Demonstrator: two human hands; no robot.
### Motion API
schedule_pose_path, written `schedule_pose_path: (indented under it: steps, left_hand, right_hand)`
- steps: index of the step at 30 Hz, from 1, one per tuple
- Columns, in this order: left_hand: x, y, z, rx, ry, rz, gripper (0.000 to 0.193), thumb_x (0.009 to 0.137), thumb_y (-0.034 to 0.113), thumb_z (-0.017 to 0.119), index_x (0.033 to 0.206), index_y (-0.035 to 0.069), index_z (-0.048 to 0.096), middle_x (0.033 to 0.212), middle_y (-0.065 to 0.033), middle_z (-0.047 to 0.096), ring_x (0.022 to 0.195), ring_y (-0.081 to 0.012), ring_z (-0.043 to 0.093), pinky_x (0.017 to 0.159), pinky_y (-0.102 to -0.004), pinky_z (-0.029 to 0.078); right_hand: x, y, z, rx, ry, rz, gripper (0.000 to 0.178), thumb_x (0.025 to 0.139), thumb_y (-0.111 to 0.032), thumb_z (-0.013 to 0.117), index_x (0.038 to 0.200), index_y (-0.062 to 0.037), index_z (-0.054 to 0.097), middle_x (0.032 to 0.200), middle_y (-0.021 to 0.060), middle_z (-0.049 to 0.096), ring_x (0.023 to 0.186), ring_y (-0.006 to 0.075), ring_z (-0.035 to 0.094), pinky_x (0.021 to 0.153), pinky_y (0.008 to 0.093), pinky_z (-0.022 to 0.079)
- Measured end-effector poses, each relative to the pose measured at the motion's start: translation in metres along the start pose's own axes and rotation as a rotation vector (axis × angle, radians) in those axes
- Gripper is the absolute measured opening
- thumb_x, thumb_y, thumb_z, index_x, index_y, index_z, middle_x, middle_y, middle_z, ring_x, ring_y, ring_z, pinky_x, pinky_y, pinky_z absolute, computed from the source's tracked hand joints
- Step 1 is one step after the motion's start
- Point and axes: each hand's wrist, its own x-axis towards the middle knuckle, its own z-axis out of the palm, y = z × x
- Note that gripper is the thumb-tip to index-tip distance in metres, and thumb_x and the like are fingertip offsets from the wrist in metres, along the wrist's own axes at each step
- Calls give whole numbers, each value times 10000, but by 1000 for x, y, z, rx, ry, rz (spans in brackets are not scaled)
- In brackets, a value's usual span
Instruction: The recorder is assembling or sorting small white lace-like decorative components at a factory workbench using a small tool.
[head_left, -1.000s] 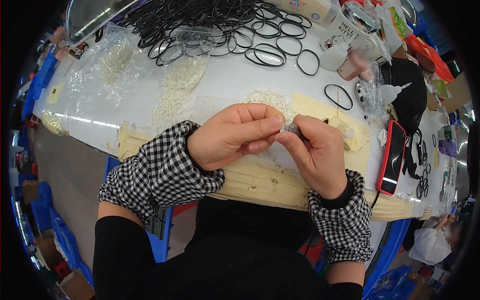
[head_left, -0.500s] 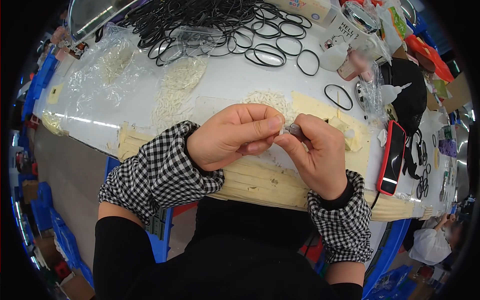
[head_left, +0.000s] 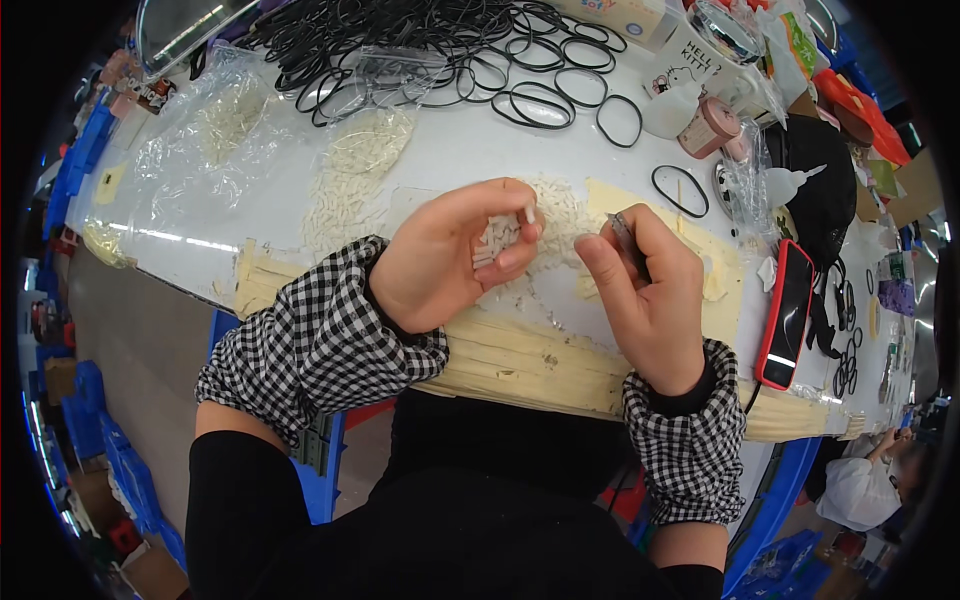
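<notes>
My left hand [head_left: 440, 255] is closed in a pinch, with a small white rod-like piece [head_left: 530, 212] between thumb and forefinger. Several similar white pieces [head_left: 496, 236] show inside the curl of its fingers; I cannot tell whether they lie in the palm or on the table behind. My right hand [head_left: 652, 290] grips a small grey metal blade-like tool [head_left: 624, 240] against its curled fingers, thumb lifted away. A gap separates the two hands. Just beyond them lies a pile of white pieces [head_left: 560, 205], beside a yellowish sheet [head_left: 610, 200].
Another white heap [head_left: 335, 210] spills from a clear bag [head_left: 372, 140] at the left. Black rubber bands [head_left: 380, 40] are massed at the back. A red-edged phone [head_left: 785, 315], a pink jar [head_left: 708, 128] and a white nozzle bottle [head_left: 790, 185] stand right. Yellow tape covers the table's front edge [head_left: 530, 360].
My hands have drawn apart from where they met. The right hand and its tool moved slightly right; the left hand's fingers rose and turned, exposing the white piece.
</notes>
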Motion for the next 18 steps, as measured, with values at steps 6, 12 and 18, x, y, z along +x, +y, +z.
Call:
schedule_pose_path:
  steps: [6, 12, 18]
  left_hand:
    - [2, -1, -5, -233, 135, 13, 174, 927, 192, 353, 849, 67, 446, 820, -49, 472, 595, -107, 373, 553, -227, 330]
    - [1, -1, -5, -243, 186, 19, 175, 932, 188, 365, 852, 61, 456, 817, -46, 475, 595, -103, 383, 535, -218, 322]
    - [2, -2, -5, -146, 201, 38, 169, 941, 183, 434, 863, 43, 489, 805, -22, 490, 594, -83, 395, 526, -207, 308]
  right_hand:
    - [-2, 8, 7, -108, -62, -107, 116, 769, -66, 686, 825, -39, 588, 733, 77, 532, 591, 223, 542, 516, 329, 420]
    - [-5, 7, 13, -300, -136, -98, 107, 792, -125, 668, 853, -72, 598, 771, 68, 516, 612, 257, 572, 525, 358, 448]
    - [-7, 8, 17, -399, -162, -115, 151, 790, -101, 653, 878, -47, 542, 828, 93, 506, 637, 292, 571, 530, 377, 460]
